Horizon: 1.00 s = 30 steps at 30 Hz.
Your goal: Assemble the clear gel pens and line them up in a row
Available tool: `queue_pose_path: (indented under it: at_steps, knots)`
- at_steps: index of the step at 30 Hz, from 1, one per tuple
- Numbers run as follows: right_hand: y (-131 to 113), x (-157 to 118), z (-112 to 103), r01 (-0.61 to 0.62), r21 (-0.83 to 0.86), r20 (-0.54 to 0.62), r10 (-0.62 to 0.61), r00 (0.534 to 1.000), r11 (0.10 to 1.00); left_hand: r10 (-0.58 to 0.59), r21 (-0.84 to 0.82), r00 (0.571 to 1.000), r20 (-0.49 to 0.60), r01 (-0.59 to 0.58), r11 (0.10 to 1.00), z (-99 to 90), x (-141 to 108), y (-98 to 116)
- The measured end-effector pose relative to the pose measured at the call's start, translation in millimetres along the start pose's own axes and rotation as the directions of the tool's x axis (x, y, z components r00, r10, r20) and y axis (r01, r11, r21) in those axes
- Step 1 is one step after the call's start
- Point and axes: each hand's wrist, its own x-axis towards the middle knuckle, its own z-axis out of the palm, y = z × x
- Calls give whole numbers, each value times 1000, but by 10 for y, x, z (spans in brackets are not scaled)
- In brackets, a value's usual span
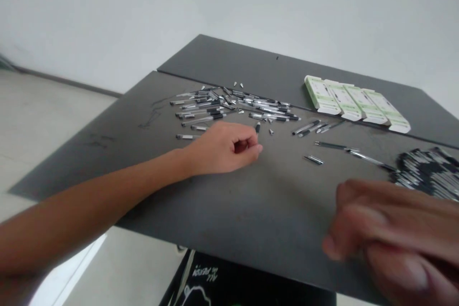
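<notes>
While the head camera looks forward and down across the counter (215,229), what is the left hand (222,148) doing?

It rests curled above the dark grey top, its arm reaching in from the lower left and its fingers folded loosely toward the palm. Whether those fingers pinch anything can't be told from this view.

What lies closest to it?

A short black pen piece (257,127) sits just beyond the fingers, close but apparently not touching them. A loose pile of black-and-silver pens (229,107) spreads out past the hand, with its nearest pens just beside the knuckles.

And the right hand (387,239)?

It's blurred at the lower right, over the near edge of the counter, with its fingers bent and held together. Nobody could say whether it holds anything. A dense heap of pens (426,172) lies just beyond it, at the right edge of the view.

Anything between the hands?

A few loose pens (308,127) and a short metal-tipped piece (313,159) lie there, well apart from both.

What else is in view?

Four white-and-green cardboard boxes (356,103) lie in a row on the far panel, beside the seam. Pale floor (53,129) shows past the counter, and a black printed cloth (201,279) shows below its near edge.
</notes>
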Motion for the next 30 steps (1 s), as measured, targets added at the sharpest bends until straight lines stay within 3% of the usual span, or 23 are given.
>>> queue_pose_path:
  at_steps: [2, 5, 8, 10, 15, 18, 20, 23, 25, 28, 30]
  knots:
    - [129, 224, 110, -93, 130, -220, 120, 968, 987, -12, 167, 999, 38, 5, 986, -234, 59, -84]
    - [405, 412, 249, -163, 183, -328, 216, 920, 970, -140, 376, 963, 231, 44, 925, -590, 85, -193]
    - [698, 453, 332, -232, 82, -318, 246, 916, 969, -298, 455, 878, 374, 107, 884, -849, 44, -305]
    - [861, 444, 354, -288, 1, -276, 277, 920, 958, -345, 468, 836, 427, 122, 875, -944, 0, -383]
    - [1092, 391, 349, -360, -60, -232, 338, 912, 931, -404, 490, 791, 459, 153, 858, -982, -65, -521]
    - [1098, 429, 331, -274, -103, -216, 247, 945, 956, -434, 495, 775, 459, 183, 849, -961, -66, -539]
    - [1045, 571, 328, -146, -109, -158, 127, 979, 983, -447, 494, 765, 463, 196, 847, -955, -59, -531]
    - [915, 1025, 401, 32, -82, -4, -33, 999, 996, -449, 486, 758, 473, 200, 851, -956, -45, -499]
    - [838, 1430, 527, 100, -121, 130, -84, 988, 988, -442, 484, 760, 477, 192, 853, -955, -34, -468]
    - [810, 1975, 784, 174, -237, 352, -82, 932, 956, -433, 496, 768, 471, 176, 851, -936, -24, -422]
    - [846, 2194, 937, 196, -285, 416, -64, 907, 938, -430, 507, 775, 463, 167, 846, -912, -24, -402]
